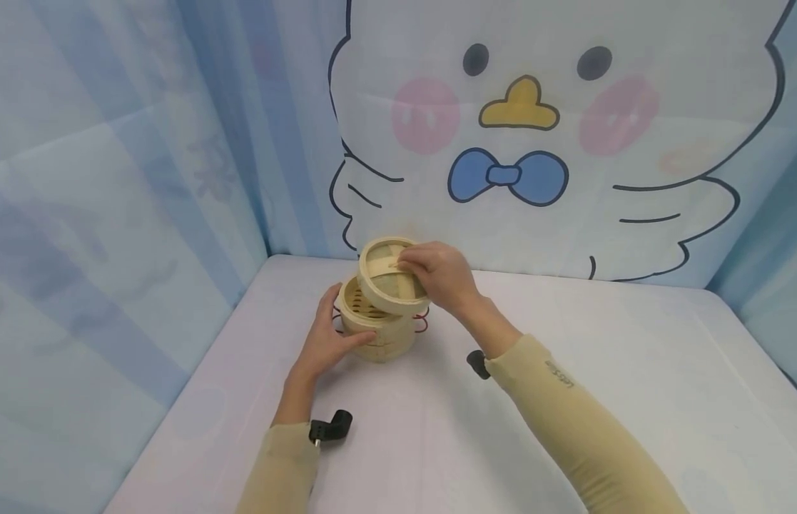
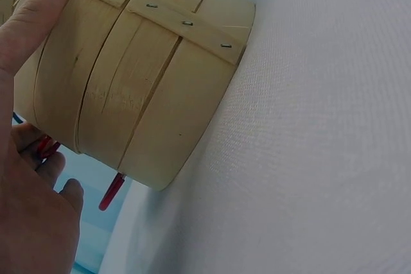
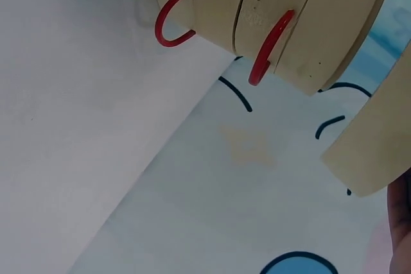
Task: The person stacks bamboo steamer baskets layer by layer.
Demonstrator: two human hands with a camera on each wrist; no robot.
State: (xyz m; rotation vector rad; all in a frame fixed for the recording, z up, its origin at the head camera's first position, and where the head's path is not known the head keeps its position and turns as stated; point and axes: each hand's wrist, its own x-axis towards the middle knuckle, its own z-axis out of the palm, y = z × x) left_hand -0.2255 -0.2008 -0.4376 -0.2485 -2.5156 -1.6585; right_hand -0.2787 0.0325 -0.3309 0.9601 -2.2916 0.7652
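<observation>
A bamboo steamer [image 1: 392, 344] of stacked round tiers stands upright on the table, with red loop handles [image 3: 273, 46] at its sides. My left hand [image 1: 322, 344] grips it from the left, thumb against the near wall and fingers around the far side. In the left wrist view, the fingers [image 2: 76, 192] lie by a red handle. My right hand [image 1: 444, 277] pinches the top of the woven bamboo lid [image 1: 379, 270]. Tilted, the lid is raised off the steamer's right part, leaving the slatted inside of the upper tier [image 1: 358, 303] partly in sight. The right wrist view catches only the lid's rim [image 3: 369, 145].
The steamer rests on a pale table [image 1: 603, 385] near its back left. Behind it hangs a curtain [image 1: 501, 235] printed with a cartoon bird, and a blue-white curtain [image 1: 135, 214] borders the left side. Each wrist carries a small black camera [image 1: 334, 426].
</observation>
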